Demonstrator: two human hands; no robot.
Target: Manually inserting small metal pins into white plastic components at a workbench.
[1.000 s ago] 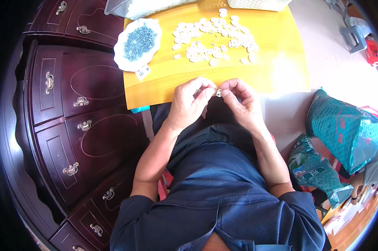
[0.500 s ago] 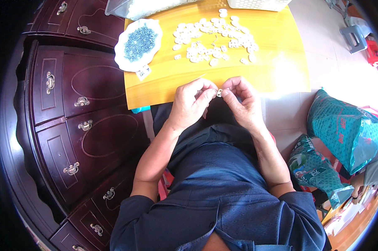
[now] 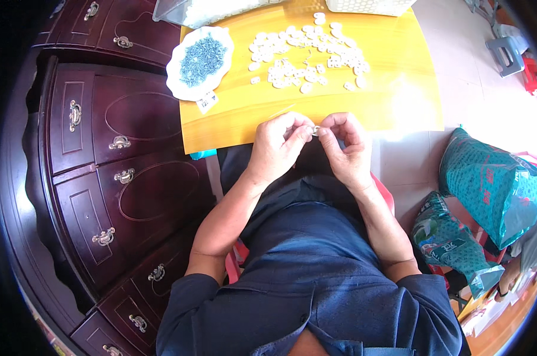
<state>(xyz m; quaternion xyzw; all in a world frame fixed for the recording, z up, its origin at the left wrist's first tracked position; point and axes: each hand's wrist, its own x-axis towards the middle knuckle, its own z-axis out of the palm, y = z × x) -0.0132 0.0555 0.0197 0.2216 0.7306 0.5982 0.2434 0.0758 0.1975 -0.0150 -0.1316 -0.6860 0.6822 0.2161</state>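
Note:
Just past the near edge of the table [image 3: 238, 127], my left hand [image 3: 274, 148] and my right hand [image 3: 348, 151] meet fingertip to fingertip. Both thumbs and forefingers pinch a small white plastic piece [image 3: 316, 130], which is mostly covered by the fingers. Beyond them, several similar small white oval pieces [image 3: 306, 88] with holes lie scattered over the tabletop. To their left, a white scalloped dish [image 3: 174, 83] holds a heap of small dark metal screws [image 3: 203, 59].
Dark wooden drawers [image 3: 143, 124] stand close on the left. A clear bin [image 3: 167, 10] and a white basket [image 3: 369, 6] sit at the far table edge. Green bags [image 3: 488, 178] rest at right, near another person's arm [image 3: 509, 276]. A grey-blue stool [image 3: 506, 57] stands farther off.
The white piece has turned between my fingertips and now shows less of its holed face. My hands stay close together, and the view has shifted slightly.

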